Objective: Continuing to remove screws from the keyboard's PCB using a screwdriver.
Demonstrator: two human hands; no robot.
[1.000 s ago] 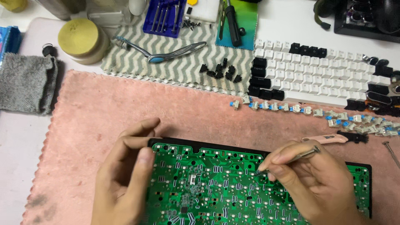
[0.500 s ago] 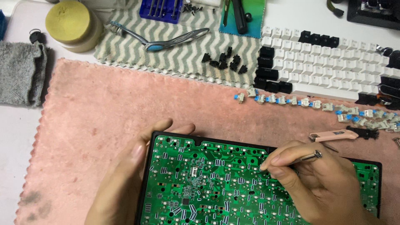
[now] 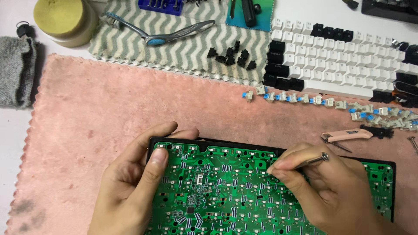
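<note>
A green keyboard circuit board (image 3: 226, 191) in a black frame lies face up on a pink towel (image 3: 96, 117). My left hand (image 3: 135, 187) grips the board's top left corner, thumb on the green surface and fingers curled over the edge. My right hand (image 3: 331, 191) pinches a thin metal tool (image 3: 315, 160) with a round end, its tip hidden under my fingers and pressed near the board's upper middle.
A row of small blue-stemmed key switches (image 3: 326, 103) lies above the board. Behind it sit white and black keycaps (image 3: 344, 61), a pink-handled brush (image 3: 352, 135), several black parts (image 3: 230, 54) on a zigzag cloth, a keycap puller (image 3: 165, 35), a yellow-lidded jar (image 3: 65, 17) and a grey cloth (image 3: 17, 74).
The view has tilted down, so the board sits higher in the frame. My left thumb has settled onto the board's corner. My right hand stays on the tool at the same spot.
</note>
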